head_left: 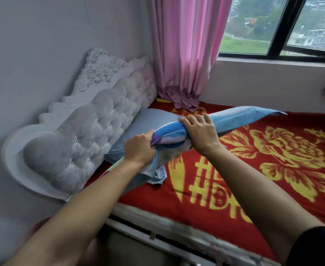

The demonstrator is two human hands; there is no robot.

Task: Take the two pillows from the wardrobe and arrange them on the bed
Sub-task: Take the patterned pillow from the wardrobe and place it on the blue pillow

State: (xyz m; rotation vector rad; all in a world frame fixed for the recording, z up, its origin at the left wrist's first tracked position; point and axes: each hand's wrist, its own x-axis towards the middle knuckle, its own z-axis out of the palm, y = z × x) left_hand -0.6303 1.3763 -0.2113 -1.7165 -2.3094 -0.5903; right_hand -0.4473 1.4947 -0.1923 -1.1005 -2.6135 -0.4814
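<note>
A grey-blue pillow [148, 121] lies flat at the head of the bed [234, 189], against the tufted headboard. Above it I hold a second pillow [234, 117] with a bright blue patterned cover, raised edge-on over the red blanket and stretching to the right. My left hand [139, 148] is shut on its near left end, where loose cover cloth hangs down. My right hand [200, 131] grips its upper edge a little further right. The wardrobe is out of view.
A grey tufted headboard [92, 135] runs along the left wall. A pink curtain [184, 54] hangs into the far corner and touches the bed. A window [284, 27] sits above the low wall on the right. The bed's front rail [177, 239] is near me.
</note>
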